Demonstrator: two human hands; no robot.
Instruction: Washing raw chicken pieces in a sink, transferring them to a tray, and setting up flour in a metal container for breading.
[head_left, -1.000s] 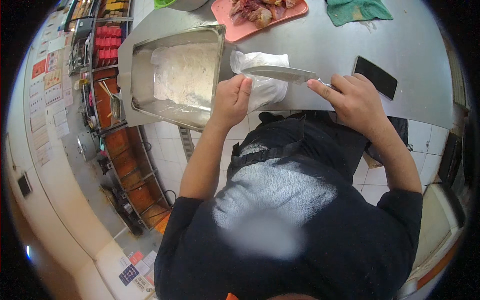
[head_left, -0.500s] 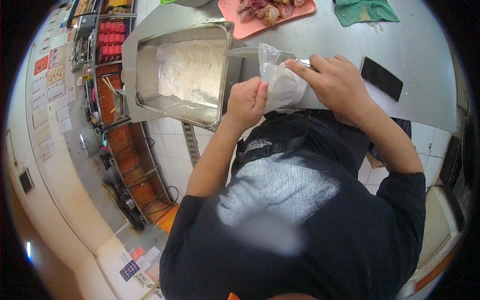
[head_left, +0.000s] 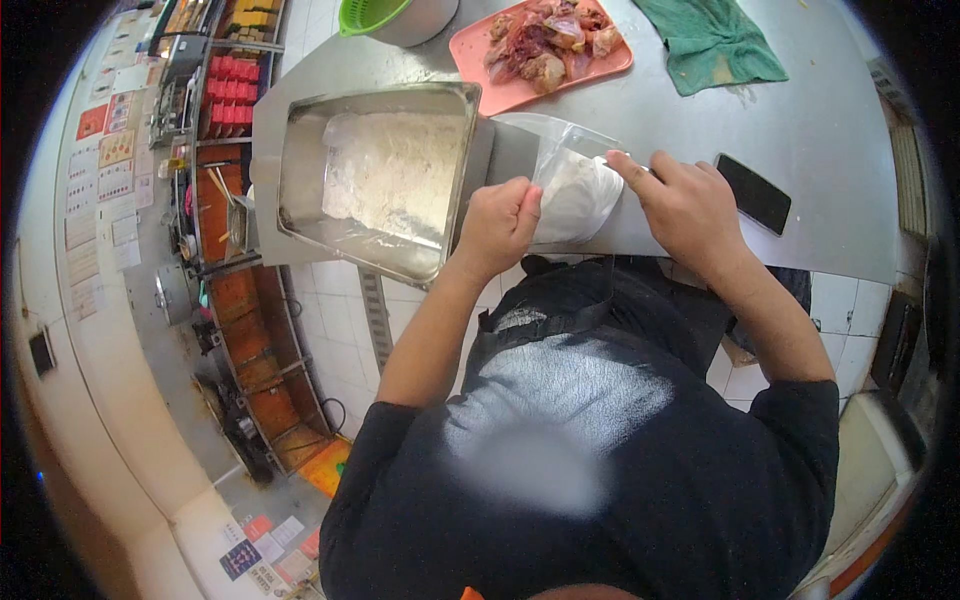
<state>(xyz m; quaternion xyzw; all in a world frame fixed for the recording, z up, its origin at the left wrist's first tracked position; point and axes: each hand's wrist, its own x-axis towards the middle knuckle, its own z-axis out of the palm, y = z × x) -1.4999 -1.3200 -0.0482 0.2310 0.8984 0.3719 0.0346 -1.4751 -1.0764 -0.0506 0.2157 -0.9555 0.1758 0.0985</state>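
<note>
At the left of the steel table [head_left: 840,200]: a deep metal pan [head_left: 302,170] held pale flour [head_left: 395,160].
Bowl [head_left: 428,22]: grey with a green rim, it stood beyond the pan, cut off by the upper edge of the view.
Left hand [head_left: 498,228]: curled tight, thumb on top, it was clamped on the side of a plastic bag [head_left: 580,205]; the pinched plastic was hidden in the fist.
Tray [head_left: 505,97]: pink, it carried pieces of raw meat [head_left: 550,50].
Knife [head_left: 556,134]: the blade was hard to make out against clear plastic, and whether it lay behind or inside the bag could not be told; its long axis seemed to run sideways, tip to the left and slightly away from the person.
Bag: it sat at the table's near edge, between the hands, white and bulging below; its clear end pointed away from the person, toward the tray.
Right hand [head_left: 690,215]: it was clamped on the knife's handle, mostly hidden by the fingers, forefinger stretched leftward.
Cloth [head_left: 715,45]: green and crumpled, it was cut off above.
Phone [head_left: 755,195]: dark, it lay just beside the right hand.
</note>
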